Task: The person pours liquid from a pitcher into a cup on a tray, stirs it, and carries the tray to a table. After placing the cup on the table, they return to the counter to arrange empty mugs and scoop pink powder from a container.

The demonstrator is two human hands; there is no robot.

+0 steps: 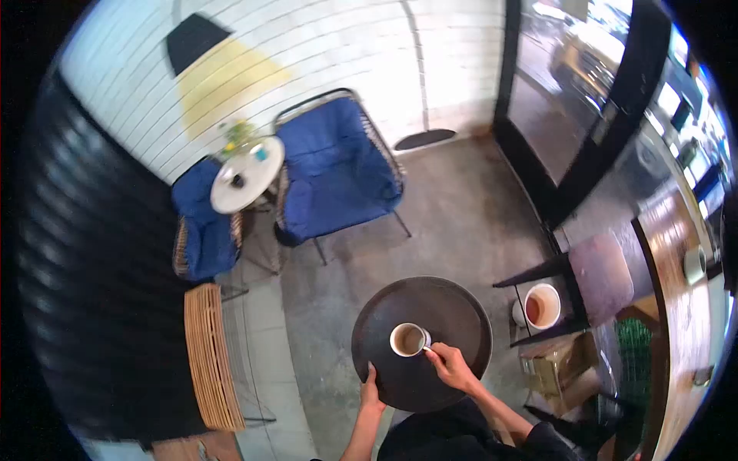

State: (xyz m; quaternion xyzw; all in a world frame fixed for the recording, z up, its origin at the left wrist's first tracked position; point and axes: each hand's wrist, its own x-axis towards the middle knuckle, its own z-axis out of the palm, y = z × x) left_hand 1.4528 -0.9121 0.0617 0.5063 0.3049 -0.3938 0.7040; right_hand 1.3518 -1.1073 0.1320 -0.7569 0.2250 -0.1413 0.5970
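Observation:
A round dark brown tray [461,323] is held level in front of my body. My left hand [372,396] grips its near left edge, thumb on top and the other fingers hidden underneath. On the tray stands a white mug [409,339] with some brown liquid or residue inside, upright near the middle. My right hand [453,369] is closed on the mug's handle, over the tray's right part.
Ahead left are two blue cushioned chairs [334,169] and a small white table [250,178] with flowers. A wicker-topped stool [211,357] is at left. On the right are a chair [600,276], a white bucket [543,306], a cardboard box [555,369] and a wooden counter [680,276]. A glass door [569,100] lies beyond.

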